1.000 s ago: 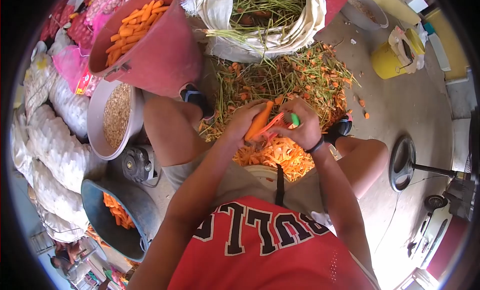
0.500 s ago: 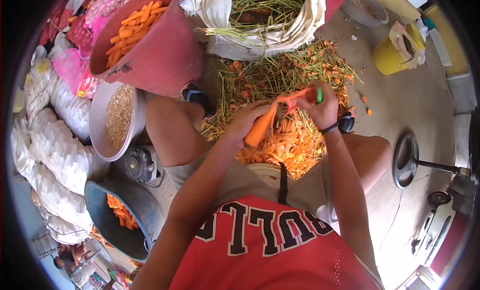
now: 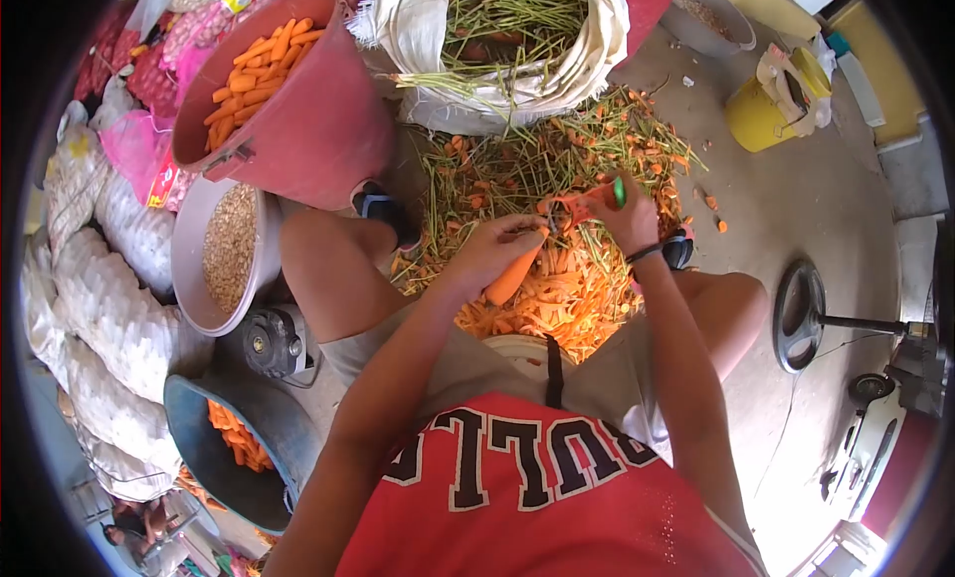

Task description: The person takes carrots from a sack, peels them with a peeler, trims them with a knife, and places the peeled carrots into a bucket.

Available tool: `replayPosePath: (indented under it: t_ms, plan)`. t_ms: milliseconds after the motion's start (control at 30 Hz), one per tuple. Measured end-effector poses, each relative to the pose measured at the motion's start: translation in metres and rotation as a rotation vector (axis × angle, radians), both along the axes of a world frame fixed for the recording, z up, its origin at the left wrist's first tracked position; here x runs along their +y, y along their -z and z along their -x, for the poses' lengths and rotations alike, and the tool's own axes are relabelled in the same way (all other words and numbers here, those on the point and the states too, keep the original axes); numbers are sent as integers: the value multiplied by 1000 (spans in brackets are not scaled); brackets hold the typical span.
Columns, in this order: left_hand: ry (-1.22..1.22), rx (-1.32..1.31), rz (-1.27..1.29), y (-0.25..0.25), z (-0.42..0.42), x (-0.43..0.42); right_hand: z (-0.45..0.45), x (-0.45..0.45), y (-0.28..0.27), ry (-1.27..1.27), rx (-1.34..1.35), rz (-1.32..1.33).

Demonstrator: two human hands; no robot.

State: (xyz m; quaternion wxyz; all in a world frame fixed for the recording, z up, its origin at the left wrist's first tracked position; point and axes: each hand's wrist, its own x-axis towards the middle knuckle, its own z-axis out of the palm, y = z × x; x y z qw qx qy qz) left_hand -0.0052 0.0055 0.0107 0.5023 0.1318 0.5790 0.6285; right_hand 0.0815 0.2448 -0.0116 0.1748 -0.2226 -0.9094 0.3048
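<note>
My left hand (image 3: 494, 251) is closed around a carrot (image 3: 516, 277), which slants over the heap between my legs. In my right hand (image 3: 633, 222) is a peeler (image 3: 579, 209) with an orange-red frame and a bright green part at the handle end. The peeler's head is close to the carrot's upper tip; whether they touch I cannot tell. Below both hands lies a pile of orange carrot peelings (image 3: 567, 298). Behind it, green stalks and carrot ends (image 3: 557, 159) cover the floor.
A red tub (image 3: 298, 119) of carrots and a white sack (image 3: 597, 60) of stalks stand ahead. Left are a grey basin (image 3: 189, 288), a blue tub (image 3: 199, 438) with carrots, and stacked white sacks (image 3: 109, 288). Right are a yellow bucket (image 3: 756, 117) and a black round-based stand (image 3: 799, 313).
My right hand has turned, and the peeler now sits lower at the carrot's tip. My left hand still holds the carrot, slightly lower. The whole view has shifted slightly.
</note>
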Motion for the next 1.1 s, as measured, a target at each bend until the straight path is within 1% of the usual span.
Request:
replayPosePath:
  t_ms: [33, 133, 167, 267, 300, 400, 433, 533, 633, 733, 833, 900, 967, 1000, 1033, 1100]
  plan:
    - [40, 131, 0, -1, 1, 0, -2, -5, 4, -16, -28, -6]
    - [-127, -44, -67, -15, 17, -13, -7, -13, 16, -62, -54, -52]
    - [-130, -104, -167, -18, 25, -24, -10, -15, 14, -54, -89, 34]
    - [79, -146, -260, -27, 34, -47, -13, -23, 14, -98, -76, 20]
    - [78, -176, -275, -28, 30, -43, -13, -31, 4, -133, -35, 79]
    - [-33, -308, -291, -8, 22, -30, -14, -55, -17, -187, -132, 162]
    - [-98, -260, -261, -1, 19, -25, -14, -61, -15, -212, -46, 132]
    - [-182, 149, -82, 9, 13, -14, -17, -74, -28, -254, -7, 98]
    - [-163, 313, 8, 8, 10, -8, -18, -79, -29, -291, -21, 93]
    - [-138, 485, 18, 4, 8, -2, -17, -82, -31, -285, -54, 78]
    - [-141, 552, 31, 2, 4, 2, -16, -81, -30, -268, -43, 54]
    - [-136, 509, -21, 3, 2, -1, -15, -79, -13, -240, -20, 44]
    - [-121, 511, -52, -6, 0, -3, -9, -41, 62, -336, -705, -28]
    - [-97, 536, -55, -15, 0, -4, -8, -27, 74, -344, -1006, 95]
    - [-76, 561, -53, -23, 5, -6, -11, -14, 111, -505, -999, 29]
    - [-173, 421, -69, -28, 25, -15, -5, -26, 64, -417, -1010, 141]
